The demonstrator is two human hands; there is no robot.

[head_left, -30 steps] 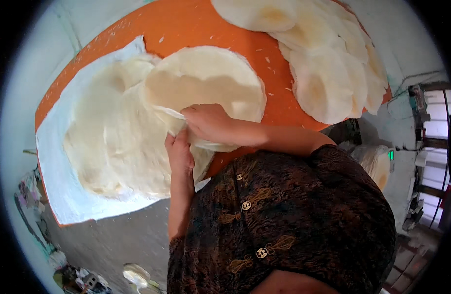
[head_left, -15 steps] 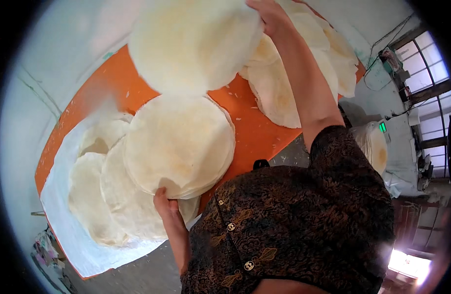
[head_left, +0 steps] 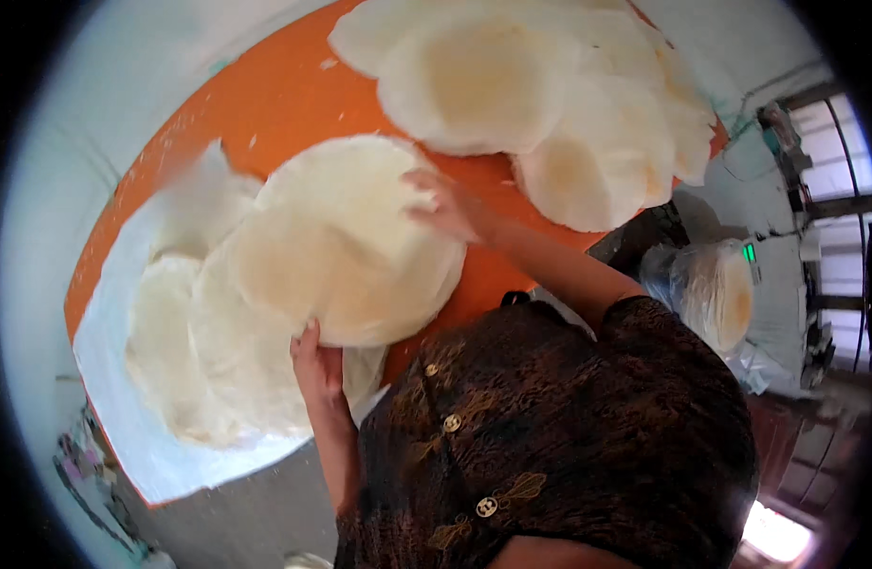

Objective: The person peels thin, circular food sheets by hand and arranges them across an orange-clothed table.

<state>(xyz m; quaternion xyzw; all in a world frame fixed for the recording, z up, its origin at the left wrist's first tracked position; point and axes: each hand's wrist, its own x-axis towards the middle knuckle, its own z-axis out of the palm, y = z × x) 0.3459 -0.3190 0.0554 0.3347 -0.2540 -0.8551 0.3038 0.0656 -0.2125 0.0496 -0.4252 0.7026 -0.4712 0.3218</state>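
An orange desk sits beneath everything, its near edge partly blocked by the person's dark patterned top. A white cloth lies under the left-hand flatbreads; more flatbreads overlap at the far right. The round flatbread pile lies between. Beyond the desk stands a clear bag. The right hand is above the pile, fingers loosely spread; the left hand touches its near edge, grip unclear. A green-lit panel is too small to read.

Surface: orange, a white cloth over its left part
Wall: pale, far left
Windows: dark-framed, right
Green light: small, right
Floor: grey, near left
Clutter: left, blurred
Bright patch: near right
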